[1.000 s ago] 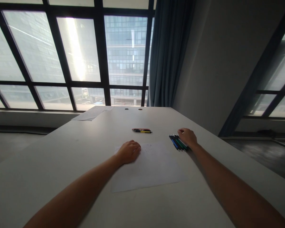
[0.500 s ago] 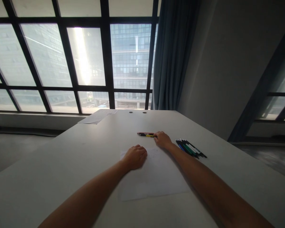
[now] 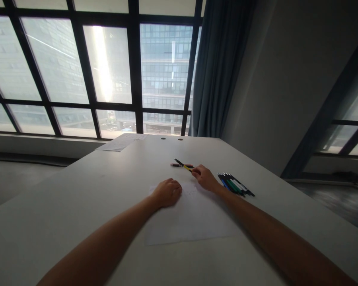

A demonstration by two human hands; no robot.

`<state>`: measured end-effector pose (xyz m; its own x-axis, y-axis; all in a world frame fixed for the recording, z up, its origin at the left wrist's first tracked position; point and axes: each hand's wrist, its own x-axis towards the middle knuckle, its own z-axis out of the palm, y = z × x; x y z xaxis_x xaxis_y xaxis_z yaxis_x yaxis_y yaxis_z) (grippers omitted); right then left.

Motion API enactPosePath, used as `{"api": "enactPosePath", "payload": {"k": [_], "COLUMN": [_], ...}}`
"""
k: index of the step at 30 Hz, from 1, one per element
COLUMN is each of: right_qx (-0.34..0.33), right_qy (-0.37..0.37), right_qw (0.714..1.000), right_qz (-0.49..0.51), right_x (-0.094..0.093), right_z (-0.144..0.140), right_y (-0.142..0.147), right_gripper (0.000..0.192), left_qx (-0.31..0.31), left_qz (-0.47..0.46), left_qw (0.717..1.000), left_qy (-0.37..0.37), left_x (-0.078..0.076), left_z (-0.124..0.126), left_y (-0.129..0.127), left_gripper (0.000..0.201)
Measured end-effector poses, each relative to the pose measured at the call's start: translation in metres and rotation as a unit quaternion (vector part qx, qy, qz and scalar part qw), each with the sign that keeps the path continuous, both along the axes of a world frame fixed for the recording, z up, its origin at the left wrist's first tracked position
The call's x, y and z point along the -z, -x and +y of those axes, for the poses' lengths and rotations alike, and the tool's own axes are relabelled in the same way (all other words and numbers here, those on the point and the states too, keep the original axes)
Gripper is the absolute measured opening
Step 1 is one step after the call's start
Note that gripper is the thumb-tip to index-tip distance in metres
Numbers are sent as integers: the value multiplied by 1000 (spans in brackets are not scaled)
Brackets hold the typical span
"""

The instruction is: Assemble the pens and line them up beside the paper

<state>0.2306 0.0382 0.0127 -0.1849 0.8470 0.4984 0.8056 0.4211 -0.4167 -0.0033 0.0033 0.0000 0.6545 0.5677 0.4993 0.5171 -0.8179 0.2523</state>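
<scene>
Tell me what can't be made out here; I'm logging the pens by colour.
Head view only:
- Bundle of pens: too small and overlapping to count.
- Yellow pen: rear end hidden in the right hand.
- Pens behind it: too small to tell colours.
- Sheet: marks too faint; left hand covers a corner.
</scene>
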Motion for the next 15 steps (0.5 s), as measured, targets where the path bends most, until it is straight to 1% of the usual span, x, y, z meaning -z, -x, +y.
{"api": "enactPosePath", "payload": {"k": [3, 6, 9, 12, 15], "right_qx": [-75, -130, -149, -160, -125], "right_qy": [-31, -62, -68, -61, -67], "right_qw": [994, 987, 985, 984, 987], "right_qz": [77, 75, 59, 46, 72], "right_x": [4, 8, 10, 11, 12], "right_z": [-21, -39, -50, -51, -46], "right_y": [9, 23, 35, 39, 33], "right_gripper": [13, 14, 16, 23, 29], "left_qx": [-32, -63, -44, -27, -38], "left_qz": [-44, -133, -215, -281, -305], "left_qw": [998, 986, 969, 950, 944], "left_qy": [33, 72, 110, 136, 123], "left_x": [1, 3, 4, 3, 2], "left_z": [2, 5, 7, 8, 8], "left_y": [-1, -4, -5, -6, -4], "left_gripper": [27, 28, 27, 24, 21]}}
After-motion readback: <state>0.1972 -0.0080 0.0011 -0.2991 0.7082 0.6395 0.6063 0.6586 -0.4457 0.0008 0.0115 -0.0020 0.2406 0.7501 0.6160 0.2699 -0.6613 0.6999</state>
